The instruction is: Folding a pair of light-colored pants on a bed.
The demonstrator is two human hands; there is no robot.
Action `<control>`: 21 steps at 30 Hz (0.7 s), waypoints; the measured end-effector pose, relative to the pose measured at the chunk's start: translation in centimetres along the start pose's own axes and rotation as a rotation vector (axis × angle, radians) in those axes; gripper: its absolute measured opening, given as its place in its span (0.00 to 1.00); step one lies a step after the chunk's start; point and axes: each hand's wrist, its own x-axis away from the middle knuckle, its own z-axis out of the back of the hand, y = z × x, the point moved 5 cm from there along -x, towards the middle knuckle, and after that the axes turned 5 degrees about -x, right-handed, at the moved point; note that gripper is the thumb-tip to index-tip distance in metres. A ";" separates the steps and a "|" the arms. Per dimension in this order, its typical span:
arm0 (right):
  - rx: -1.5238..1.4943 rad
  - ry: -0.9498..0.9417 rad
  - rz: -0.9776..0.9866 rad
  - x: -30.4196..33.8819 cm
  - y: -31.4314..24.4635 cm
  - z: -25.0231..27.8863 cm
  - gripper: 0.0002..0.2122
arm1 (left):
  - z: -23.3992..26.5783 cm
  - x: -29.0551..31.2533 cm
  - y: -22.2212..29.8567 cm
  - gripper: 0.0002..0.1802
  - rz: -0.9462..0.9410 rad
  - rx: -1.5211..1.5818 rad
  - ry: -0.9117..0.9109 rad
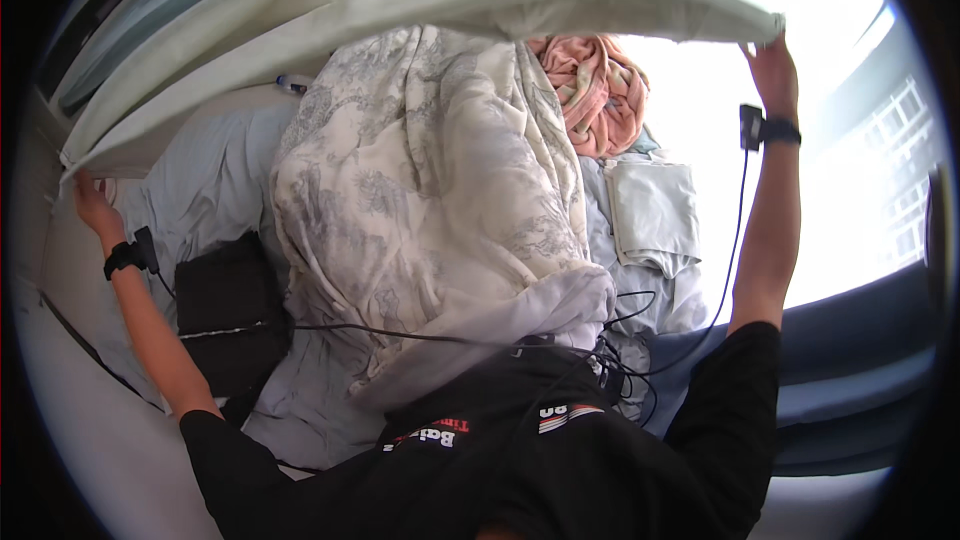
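I count one left hand (95,202) and one right hand (774,72) in front of me, and two black wristbands (124,260). There's one pale sheet (400,12), one patterned blanket (430,180), one pink blanket (598,90), one folded cloth (655,208) and one black shirt (640,460). The black cables (420,337) are several, too tangled to number; whether the black case (228,285) is one piece or two, I can't tell.

Sheet (450,8) between left hand (95,204) and right hand (774,75) coloured pale grey-green. Blanket (430,170) between them patterned grey on cream. Bundled cloth (605,105) left of right hand tinted pink.
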 end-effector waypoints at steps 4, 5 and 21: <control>0.254 -0.427 -0.464 11.5 10.8 14.9 0.13 | 11.8 1.6 -12.2 0.25 0.073 -0.248 -0.063; 0.426 -0.486 -0.840 14.9 13.6 13.2 0.09 | 14.2 5.0 -16.3 0.23 0.189 -0.394 -0.123; 1.212 -1.394 -1.088 24.3 17.6 -4.3 0.51 | 16.0 12.9 -22.2 0.23 0.442 -0.087 -0.103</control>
